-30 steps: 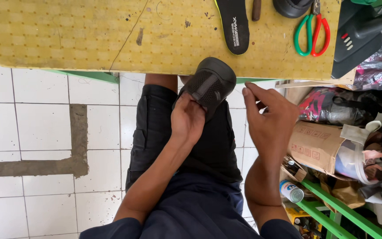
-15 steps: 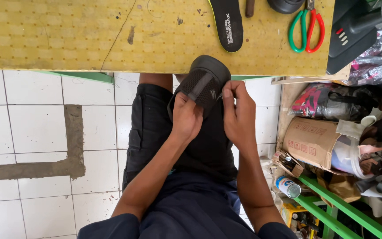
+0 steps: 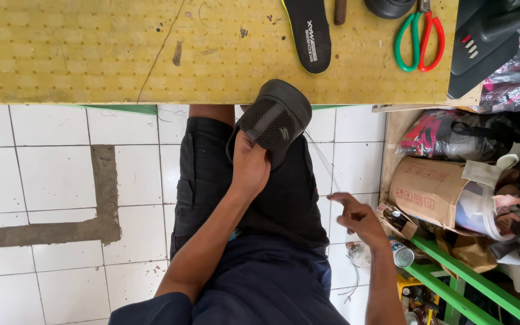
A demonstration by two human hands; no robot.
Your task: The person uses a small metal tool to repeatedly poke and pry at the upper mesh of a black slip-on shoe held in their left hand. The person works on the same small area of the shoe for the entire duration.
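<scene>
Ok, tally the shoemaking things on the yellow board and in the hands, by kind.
Shoe, held in the left hand: 1
Insole: 1
Scissors: 1
Total: 3
The right hand holds none of them that I can make out.

Left half of the yellow mat [image 3: 91, 54] lies bare, open for a hand. Its top-right corner is crowded: insole [image 3: 308, 33], scissors [image 3: 419, 39], black case [image 3: 482, 48]. Right of the lap, cardboard box [image 3: 428, 189], bags [image 3: 452, 132] and green rack [image 3: 470, 283] block passage. Tiled floor [image 3: 49, 180] on the left is open.
</scene>
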